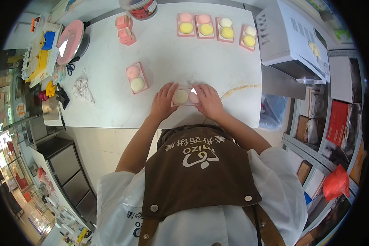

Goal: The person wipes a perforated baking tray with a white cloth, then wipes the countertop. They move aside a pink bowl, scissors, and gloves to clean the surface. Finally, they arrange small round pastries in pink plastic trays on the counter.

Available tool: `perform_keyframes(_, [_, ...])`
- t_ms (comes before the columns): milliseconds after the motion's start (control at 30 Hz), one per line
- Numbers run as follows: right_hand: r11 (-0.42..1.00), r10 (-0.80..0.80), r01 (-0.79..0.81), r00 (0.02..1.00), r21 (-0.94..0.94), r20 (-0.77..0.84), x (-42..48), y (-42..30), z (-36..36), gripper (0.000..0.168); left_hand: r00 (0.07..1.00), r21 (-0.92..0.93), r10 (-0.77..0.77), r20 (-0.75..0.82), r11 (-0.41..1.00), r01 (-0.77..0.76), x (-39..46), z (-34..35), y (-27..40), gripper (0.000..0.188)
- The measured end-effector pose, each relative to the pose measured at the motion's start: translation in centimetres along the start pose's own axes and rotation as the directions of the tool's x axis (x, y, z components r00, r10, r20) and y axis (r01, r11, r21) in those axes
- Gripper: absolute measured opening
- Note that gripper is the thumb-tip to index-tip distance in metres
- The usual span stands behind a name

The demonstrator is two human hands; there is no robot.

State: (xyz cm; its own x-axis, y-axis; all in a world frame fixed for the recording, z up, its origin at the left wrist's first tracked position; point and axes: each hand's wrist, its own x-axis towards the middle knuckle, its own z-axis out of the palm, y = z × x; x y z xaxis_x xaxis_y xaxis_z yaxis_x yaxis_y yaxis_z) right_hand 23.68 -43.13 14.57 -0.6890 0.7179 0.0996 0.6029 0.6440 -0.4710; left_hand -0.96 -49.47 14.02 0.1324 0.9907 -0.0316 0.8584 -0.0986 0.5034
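Note:
My left hand (163, 102) and my right hand (210, 102) grip the two ends of a small pink pastry box (185, 105) near the table's front edge. A clear cover lies over it, with glare at its right end. Through the cover I see a pale cream round pastry (181, 96) on the left and a pink round pastry (194, 97) on the right, partly behind my right fingers. Left of my hands, a similar pink tray (144, 77) holds a pink pastry (133, 71) above a pale cream one (137, 84).
Several pink trays (210, 37) with paired pastries line the back right of the white table (172, 58). Folded pink boxes (124, 33) and a clear tub (143, 10) stand at the back. Leftward lie a crumpled cloth (83, 88), scissors (70, 69) and a pink turntable (70, 41). A white microwave (290, 40) stands right.

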Motion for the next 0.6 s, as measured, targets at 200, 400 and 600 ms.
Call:
perform_keyframes(200, [0.997, 0.080, -0.080, 0.997, -0.017, -0.018, -0.4, 0.7, 0.5, 0.091, 0.998, 0.105, 0.037, 0.043, 0.994, -0.041, 2.6, 0.0, 0.5, 0.099])
perform_keyframes(400, [0.983, 0.170, -0.170, 0.985, 0.070, 0.004, -0.7, 1.6, 0.9, 0.093, 0.979, 0.022, -0.018, 0.202, 1.000, 0.014, 3.5, -0.3, 1.4, 0.100])
perform_keyframes(600, [0.988, 0.138, -0.140, 0.990, 0.060, 0.031, -0.6, 2.3, -0.4, 0.092, 0.975, 0.000, 0.024, 0.221, 1.000, -0.025, 4.4, -0.5, 1.5, 0.093])
